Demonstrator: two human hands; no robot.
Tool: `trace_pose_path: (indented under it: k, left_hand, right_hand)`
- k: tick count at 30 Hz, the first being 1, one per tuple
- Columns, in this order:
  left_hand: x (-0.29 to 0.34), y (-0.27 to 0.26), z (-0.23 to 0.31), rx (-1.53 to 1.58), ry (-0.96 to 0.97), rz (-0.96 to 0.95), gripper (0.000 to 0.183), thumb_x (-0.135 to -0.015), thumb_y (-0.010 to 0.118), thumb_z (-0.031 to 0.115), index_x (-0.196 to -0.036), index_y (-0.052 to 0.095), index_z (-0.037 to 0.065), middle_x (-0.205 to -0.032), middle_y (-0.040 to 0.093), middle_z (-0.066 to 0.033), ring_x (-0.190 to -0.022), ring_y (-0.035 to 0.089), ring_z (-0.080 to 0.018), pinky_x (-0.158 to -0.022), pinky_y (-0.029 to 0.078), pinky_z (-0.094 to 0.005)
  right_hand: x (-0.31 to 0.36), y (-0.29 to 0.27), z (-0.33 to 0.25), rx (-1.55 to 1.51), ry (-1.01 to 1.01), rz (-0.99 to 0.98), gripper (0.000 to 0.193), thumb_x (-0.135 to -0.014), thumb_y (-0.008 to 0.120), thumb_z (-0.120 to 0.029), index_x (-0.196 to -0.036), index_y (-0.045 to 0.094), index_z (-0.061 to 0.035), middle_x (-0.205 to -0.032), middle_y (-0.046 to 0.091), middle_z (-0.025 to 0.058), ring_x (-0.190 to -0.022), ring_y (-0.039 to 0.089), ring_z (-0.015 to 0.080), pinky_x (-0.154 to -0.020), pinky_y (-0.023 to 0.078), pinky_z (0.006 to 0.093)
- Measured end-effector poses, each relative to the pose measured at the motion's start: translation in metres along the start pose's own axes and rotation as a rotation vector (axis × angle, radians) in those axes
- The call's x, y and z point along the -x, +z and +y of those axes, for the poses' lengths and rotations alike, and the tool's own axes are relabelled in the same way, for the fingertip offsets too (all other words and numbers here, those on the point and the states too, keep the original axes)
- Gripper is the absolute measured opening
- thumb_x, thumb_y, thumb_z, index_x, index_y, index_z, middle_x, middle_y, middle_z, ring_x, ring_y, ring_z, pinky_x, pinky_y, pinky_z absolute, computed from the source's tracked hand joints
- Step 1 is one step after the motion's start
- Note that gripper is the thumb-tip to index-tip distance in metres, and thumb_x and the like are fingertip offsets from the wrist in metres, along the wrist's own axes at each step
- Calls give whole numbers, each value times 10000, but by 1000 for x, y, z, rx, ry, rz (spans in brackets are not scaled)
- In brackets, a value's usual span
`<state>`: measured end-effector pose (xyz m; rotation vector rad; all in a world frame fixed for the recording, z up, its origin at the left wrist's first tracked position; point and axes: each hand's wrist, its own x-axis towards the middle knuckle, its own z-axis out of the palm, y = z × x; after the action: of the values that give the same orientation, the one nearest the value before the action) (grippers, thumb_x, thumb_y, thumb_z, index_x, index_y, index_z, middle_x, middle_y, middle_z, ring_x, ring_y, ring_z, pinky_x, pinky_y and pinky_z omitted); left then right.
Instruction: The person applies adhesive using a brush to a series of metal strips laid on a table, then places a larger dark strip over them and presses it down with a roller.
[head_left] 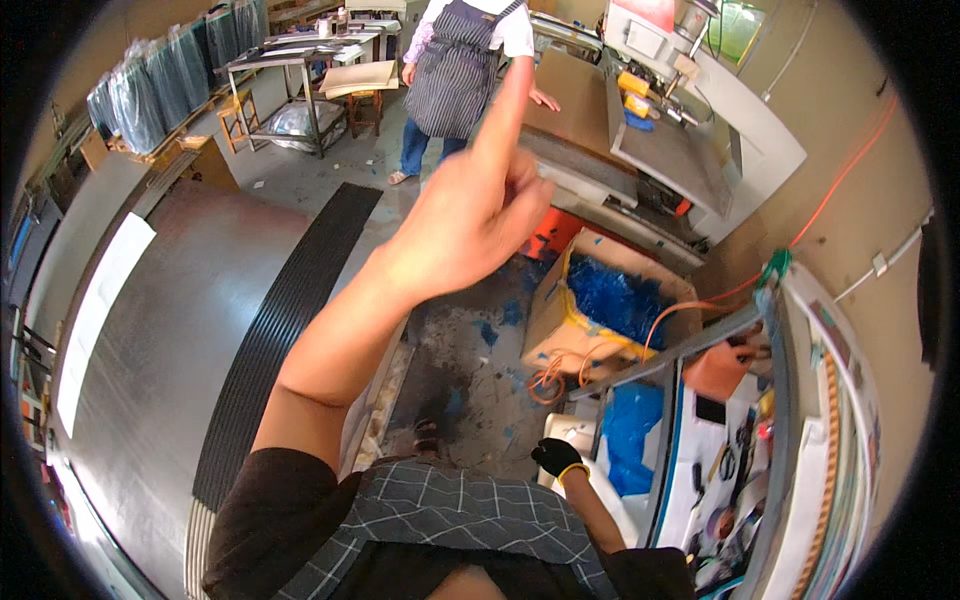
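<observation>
My bare left hand (pixel 462 225) is raised in the middle of the view. Its index finger points up and away, while the other fingers curl toward the palm; I see nothing held in it. Down on the right hangs my right hand (pixel 560 459), in a black glove with a yellow cuff. It is beside a whitish object with a rounded edge, close to a blue plastic sheet (pixel 632 425). The dark glove hides how its fingers lie. Left of my raised arm, a stack of black ribbed strips (pixel 285 330) runs along a large dark-topped table (pixel 170 330).
Across the aisle a person in a striped apron (pixel 458 70) has one hand on a brown-topped machine bed (pixel 572 100). A cardboard box (pixel 548 325) of blue scraps and an orange hose stand at right. Beyond is a cluttered shelf (pixel 685 465); wrapped panels (pixel 150 95) line the far left.
</observation>
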<state>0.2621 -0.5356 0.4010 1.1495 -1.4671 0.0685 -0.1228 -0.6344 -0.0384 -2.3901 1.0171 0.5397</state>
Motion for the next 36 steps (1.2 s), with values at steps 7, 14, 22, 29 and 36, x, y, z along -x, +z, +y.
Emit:
trace_pose_path:
  k: [7,14,22,29,36]
  left_hand:
    - [-4,-31,-123,261,-120,402,444,-871,590,11,-1297,478,-35,-733,505,21,-670,448,-61,-653,376,-206]
    - [-47,-80,-188,933,636,345,243,-776,702,290,-647,565,137,-660,523,52,-808,533,-218,-808,398,-414]
    - [-107,-213,-373,1001,641,1312,493,-843,517,393,-982,527,-79,-806,505,-123,-806,498,-245,-974,302,-498]
    - [-230,-109,-401,753,857,629,243,-799,604,115,-571,520,126,-564,538,6,-510,461,-89,-709,362,-299]
    - [-311,-119,-469,794,979,383,141,-802,550,154,-737,449,78,-580,577,-34,-463,469,-110,-584,424,-297]
  right_hand:
    - [-102,82,136,149,110,-128,264,-878,502,-296,-906,696,-119,-904,684,147,-868,650,345,-786,509,470]
    - [-263,-55,97,79,64,-203,299,-892,508,-345,-960,677,-107,-944,684,148,-904,648,337,-797,505,455]
    - [-549,-264,-5,178,-415,-153,356,-909,515,-401,-1023,655,-94,-990,684,149,-946,645,328,-810,501,437]
    - [-641,-470,-168,-23,-783,-80,344,-900,559,-400,-1016,639,-86,-1022,665,160,-967,633,335,-819,494,415]
    - [-709,-498,-296,52,-853,-75,257,-859,600,-326,-912,619,-75,-898,643,152,-867,630,339,-763,484,421]
